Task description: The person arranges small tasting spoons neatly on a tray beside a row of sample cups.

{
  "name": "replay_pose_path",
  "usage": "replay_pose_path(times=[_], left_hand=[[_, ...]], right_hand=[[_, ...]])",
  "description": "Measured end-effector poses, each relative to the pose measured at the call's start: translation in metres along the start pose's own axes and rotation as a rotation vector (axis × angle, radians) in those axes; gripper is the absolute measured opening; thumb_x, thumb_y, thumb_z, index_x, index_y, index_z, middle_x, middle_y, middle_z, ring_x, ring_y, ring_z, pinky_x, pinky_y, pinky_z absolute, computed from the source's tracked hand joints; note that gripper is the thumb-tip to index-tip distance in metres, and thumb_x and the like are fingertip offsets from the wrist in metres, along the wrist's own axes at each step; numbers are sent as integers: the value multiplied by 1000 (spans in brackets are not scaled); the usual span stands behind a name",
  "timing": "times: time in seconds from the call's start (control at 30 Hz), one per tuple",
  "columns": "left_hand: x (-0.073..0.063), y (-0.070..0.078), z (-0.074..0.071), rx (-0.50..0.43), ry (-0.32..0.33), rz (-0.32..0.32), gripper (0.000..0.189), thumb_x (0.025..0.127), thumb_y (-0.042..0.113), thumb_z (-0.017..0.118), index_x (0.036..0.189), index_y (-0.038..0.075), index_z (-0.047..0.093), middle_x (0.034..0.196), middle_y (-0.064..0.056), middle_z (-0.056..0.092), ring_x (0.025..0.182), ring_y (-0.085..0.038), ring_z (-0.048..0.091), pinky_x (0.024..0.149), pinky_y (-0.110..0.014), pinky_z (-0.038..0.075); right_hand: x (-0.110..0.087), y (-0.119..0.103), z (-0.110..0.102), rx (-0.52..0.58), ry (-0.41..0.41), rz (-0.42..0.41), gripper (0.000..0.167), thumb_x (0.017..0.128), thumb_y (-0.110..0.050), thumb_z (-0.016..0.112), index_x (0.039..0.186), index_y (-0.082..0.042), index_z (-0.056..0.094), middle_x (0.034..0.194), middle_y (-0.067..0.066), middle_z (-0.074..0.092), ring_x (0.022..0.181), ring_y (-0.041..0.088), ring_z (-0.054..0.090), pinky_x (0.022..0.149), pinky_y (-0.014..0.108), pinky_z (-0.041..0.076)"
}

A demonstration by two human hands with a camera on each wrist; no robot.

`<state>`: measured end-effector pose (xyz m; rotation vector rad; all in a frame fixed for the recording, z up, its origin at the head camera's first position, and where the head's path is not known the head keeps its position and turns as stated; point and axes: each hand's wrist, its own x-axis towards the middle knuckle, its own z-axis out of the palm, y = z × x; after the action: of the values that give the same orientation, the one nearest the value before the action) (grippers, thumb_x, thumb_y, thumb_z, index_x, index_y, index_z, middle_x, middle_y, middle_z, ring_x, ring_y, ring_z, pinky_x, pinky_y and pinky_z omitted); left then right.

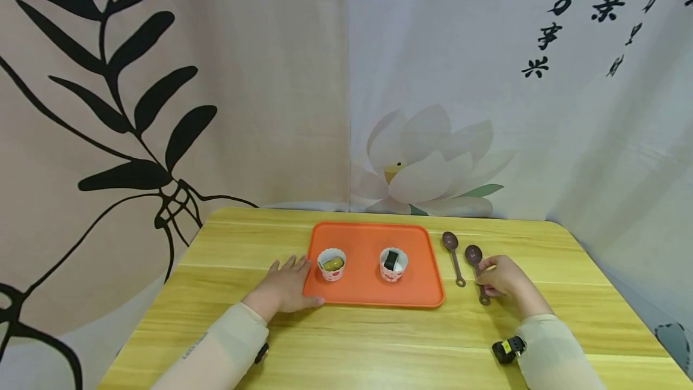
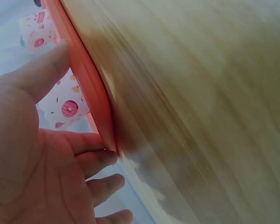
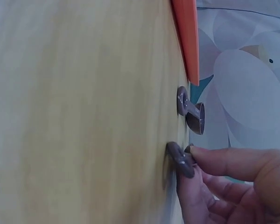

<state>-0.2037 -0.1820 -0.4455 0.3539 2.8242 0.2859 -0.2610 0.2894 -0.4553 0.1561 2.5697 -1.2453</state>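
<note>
My left hand [image 1: 290,289] rests against the left front corner of an orange tray [image 1: 360,295], thumb at the near rim and fingers fairly straight along the left side. On the tray stand two patterned paper cups. The left cup [image 1: 332,275] holds yellow-green pieces [image 1: 333,264]; in the right cup [image 1: 392,275] sits a dark block with a pale side [image 1: 390,260]. To the right of the tray, my right hand [image 1: 503,275] pinches the handle of a brown measuring spoon [image 1: 473,254] between thumb and fingers. Its ring end [image 3: 180,159] sticks out beyond the fingertips.
A second brown measuring spoon [image 1: 450,241] lies between the tray and my right hand, bowl toward the back. The wooden table [image 1: 368,348] ends at a curtain [image 1: 281,107] printed with leaves, a lotus and black characters.
</note>
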Motion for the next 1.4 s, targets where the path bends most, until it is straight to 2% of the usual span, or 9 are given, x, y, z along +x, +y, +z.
replay_pose_path(times=[0.53,0.97,1.4], left_hand=[[2,-1,1,0,-2,4,96,89,61,66,154,-2,35,161,-18,30,149,-42,22,116,-64,15],[1,2,-2,-10,1,-1,95,89,59,66,154,-3,34,161,-18,30,149,-42,22,117,-64,14],[3,0,2,12,8,5,96,89,62,65,153,-2,35,160,-19,31,148,-41,24,116,-64,17]], right_hand=[[-9,-2,-5,50,13,-25,33,92,4,64,120,17,52,84,14,63,64,17,62,60,31,57],[-21,-17,-11,86,5,-55,38,96,3,61,127,19,48,96,18,65,70,18,64,62,29,58],[-34,-31,-9,124,14,-123,38,97,2,60,129,20,48,96,17,65,71,18,65,65,33,59]])
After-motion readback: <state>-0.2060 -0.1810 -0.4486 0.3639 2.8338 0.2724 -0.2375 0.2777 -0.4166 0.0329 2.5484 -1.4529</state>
